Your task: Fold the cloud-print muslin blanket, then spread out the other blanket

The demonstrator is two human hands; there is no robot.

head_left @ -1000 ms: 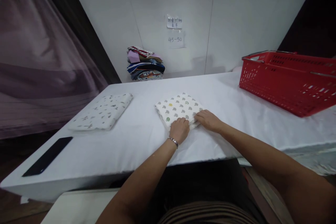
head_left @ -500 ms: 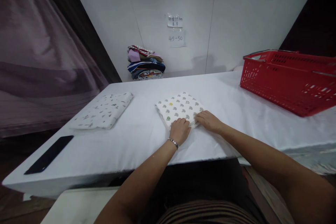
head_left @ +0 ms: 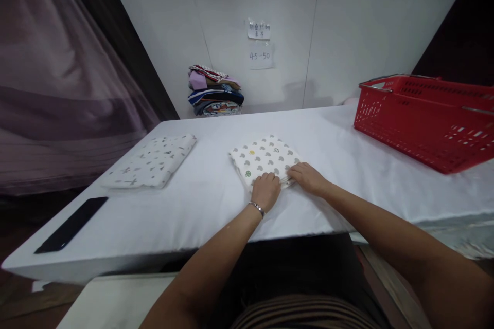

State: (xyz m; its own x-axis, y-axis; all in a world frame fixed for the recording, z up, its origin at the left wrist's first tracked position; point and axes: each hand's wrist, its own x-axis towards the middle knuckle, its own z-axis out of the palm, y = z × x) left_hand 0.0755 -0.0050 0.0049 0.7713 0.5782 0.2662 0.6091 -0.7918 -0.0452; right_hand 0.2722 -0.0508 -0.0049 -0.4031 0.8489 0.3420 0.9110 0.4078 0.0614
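Note:
A folded white cloth (head_left: 264, 155) with grey mushroom-like prints, plus a few yellow and green ones, lies in front of me on the white-covered table (head_left: 208, 211). My left hand (head_left: 266, 190), with a metal bracelet at the wrist, grips the cloth's near edge, fingers curled over it. At the near right corner, my right hand (head_left: 307, 177) pinches the folded layers. The thumbs and the underside of the cloth are partly hidden. To the left rests a second folded white cloth (head_left: 154, 162) with small grey and brown prints, apart from both hands.
A dark phone-like slab (head_left: 73, 223) lies at the table's left front. On the right stands a red plastic basket (head_left: 420, 123) with metal handles. Several folded garments (head_left: 215, 93) are piled at the far edge by the wall, below paper signs (head_left: 261, 56).
Both hands keep hold of the mushroom-print cloth in nearly the same place. The whole view has shifted very slightly.

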